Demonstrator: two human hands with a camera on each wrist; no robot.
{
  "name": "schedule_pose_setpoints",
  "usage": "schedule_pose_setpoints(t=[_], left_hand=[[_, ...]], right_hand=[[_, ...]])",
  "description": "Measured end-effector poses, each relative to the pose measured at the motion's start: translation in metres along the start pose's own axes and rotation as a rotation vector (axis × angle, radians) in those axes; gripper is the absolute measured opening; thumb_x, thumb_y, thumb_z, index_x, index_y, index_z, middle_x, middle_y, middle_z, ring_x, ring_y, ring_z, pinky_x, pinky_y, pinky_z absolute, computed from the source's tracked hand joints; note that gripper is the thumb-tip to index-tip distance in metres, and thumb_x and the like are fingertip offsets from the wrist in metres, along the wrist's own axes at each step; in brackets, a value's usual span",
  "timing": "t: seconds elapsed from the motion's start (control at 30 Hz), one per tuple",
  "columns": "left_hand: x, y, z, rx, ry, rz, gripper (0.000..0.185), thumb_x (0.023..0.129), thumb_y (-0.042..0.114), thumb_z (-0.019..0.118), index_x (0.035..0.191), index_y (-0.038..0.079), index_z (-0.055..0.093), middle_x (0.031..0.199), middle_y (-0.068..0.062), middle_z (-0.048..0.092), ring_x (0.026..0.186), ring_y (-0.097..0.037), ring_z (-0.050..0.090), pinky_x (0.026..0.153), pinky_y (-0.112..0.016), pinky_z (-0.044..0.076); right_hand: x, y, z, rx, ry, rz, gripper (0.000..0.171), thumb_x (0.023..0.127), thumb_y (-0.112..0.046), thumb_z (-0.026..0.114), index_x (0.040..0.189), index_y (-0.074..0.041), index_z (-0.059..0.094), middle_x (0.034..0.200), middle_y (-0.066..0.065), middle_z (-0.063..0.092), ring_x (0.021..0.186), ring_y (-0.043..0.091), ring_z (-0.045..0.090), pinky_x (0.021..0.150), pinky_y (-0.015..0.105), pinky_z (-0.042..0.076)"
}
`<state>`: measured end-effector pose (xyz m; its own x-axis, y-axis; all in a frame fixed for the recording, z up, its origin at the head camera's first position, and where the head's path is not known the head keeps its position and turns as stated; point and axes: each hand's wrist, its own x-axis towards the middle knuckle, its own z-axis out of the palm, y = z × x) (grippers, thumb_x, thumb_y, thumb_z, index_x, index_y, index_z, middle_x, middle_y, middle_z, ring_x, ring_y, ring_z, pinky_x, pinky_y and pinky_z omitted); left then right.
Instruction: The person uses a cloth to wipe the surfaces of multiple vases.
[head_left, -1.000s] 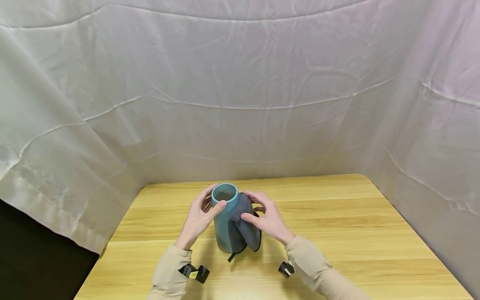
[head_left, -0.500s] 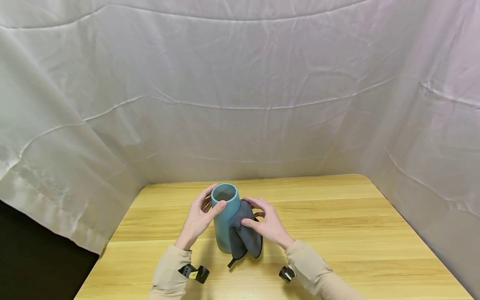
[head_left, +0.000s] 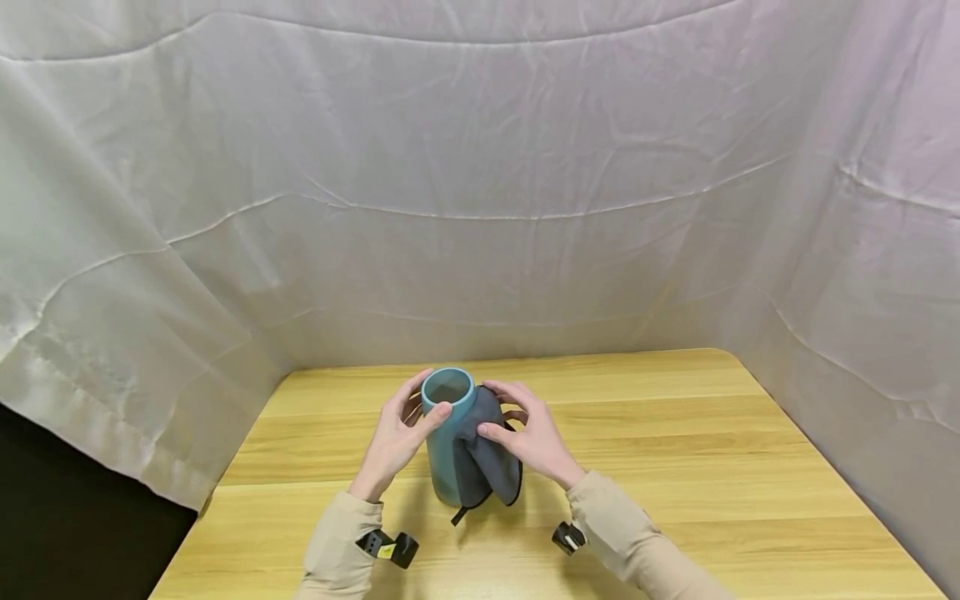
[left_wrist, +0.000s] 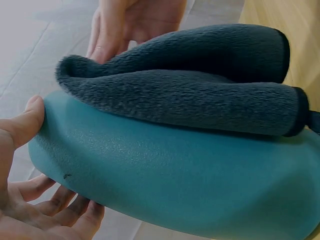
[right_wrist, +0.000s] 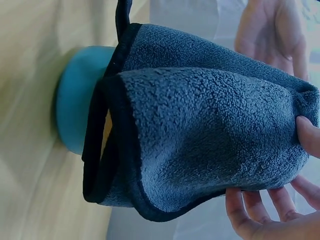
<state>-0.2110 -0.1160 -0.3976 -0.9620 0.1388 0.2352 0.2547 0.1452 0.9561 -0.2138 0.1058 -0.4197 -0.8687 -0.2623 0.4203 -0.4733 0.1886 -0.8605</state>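
A teal vase [head_left: 442,458] with a wide round mouth stands upright on the wooden table. My left hand [head_left: 400,433] grips it near the rim, thumb at the front and fingers round the far left side. Against the vase's right side lies a dark grey cloth [head_left: 487,454] with black edging and a small hanging loop. My right hand [head_left: 534,433] holds this cloth between thumb and fingers. In the left wrist view the folded cloth [left_wrist: 175,100] lies along the wall of the vase [left_wrist: 165,170]. A small dark mark shows on the vase there.
The wooden table [head_left: 675,467] reaches out on both sides of the vase. Pale grey curtains [head_left: 480,183] hang behind it and along both sides. A dark area [head_left: 75,508] lies beyond the table's left edge. Each sleeve carries a small black wrist camera [head_left: 405,550].
My right hand and the cloth slid slightly down the vase's side, then came back up. The left hand keeps its grip near the rim, and the vase has hardly moved.
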Motion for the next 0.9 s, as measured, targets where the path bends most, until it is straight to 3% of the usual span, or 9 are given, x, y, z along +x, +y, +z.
schedule_pose_setpoints(t=[0.23, 0.5, 0.67, 0.9], left_hand=[[0.000, 0.000, 0.000, -0.001, 0.003, 0.008, 0.064, 0.093, 0.011, 0.072, 0.150, 0.007, 0.044, 0.150, -0.017, 0.049, 0.143, -0.036, 0.046, 0.124, -0.048, 0.032], [0.000, -0.001, 0.000, 0.009, 0.006, 0.006, 0.063, 0.093, 0.012, 0.072, 0.149, 0.008, 0.045, 0.149, -0.016, 0.050, 0.143, -0.035, 0.046, 0.124, -0.047, 0.032], [0.000, 0.000, 0.000, 0.006, 0.004, 0.013, 0.062, 0.093, 0.012, 0.072, 0.149, 0.008, 0.045, 0.149, -0.017, 0.050, 0.142, -0.035, 0.047, 0.124, -0.048, 0.032], [0.000, 0.000, -0.001, -0.001, -0.006, 0.012, 0.064, 0.093, 0.011, 0.071, 0.150, 0.005, 0.042, 0.149, -0.017, 0.050, 0.142, -0.035, 0.047, 0.124, -0.047, 0.033]], right_hand=[[-0.001, 0.005, 0.003, 0.009, 0.041, 0.008, 0.056, 0.087, -0.010, 0.079, 0.139, -0.007, 0.058, 0.126, 0.016, 0.063, 0.116, 0.033, 0.062, 0.091, 0.035, 0.058], [-0.009, 0.013, 0.006, -0.038, 0.010, 0.117, 0.053, 0.091, -0.016, 0.075, 0.140, -0.007, 0.059, 0.122, 0.015, 0.065, 0.111, 0.031, 0.064, 0.090, 0.038, 0.061], [-0.012, 0.015, 0.007, -0.034, -0.001, 0.128, 0.054, 0.093, -0.018, 0.073, 0.143, -0.008, 0.056, 0.124, 0.016, 0.063, 0.111, 0.032, 0.064, 0.090, 0.042, 0.061], [-0.008, 0.012, 0.007, -0.024, 0.011, 0.107, 0.051, 0.094, -0.016, 0.072, 0.141, -0.005, 0.056, 0.124, 0.017, 0.062, 0.111, 0.033, 0.062, 0.092, 0.037, 0.060]])
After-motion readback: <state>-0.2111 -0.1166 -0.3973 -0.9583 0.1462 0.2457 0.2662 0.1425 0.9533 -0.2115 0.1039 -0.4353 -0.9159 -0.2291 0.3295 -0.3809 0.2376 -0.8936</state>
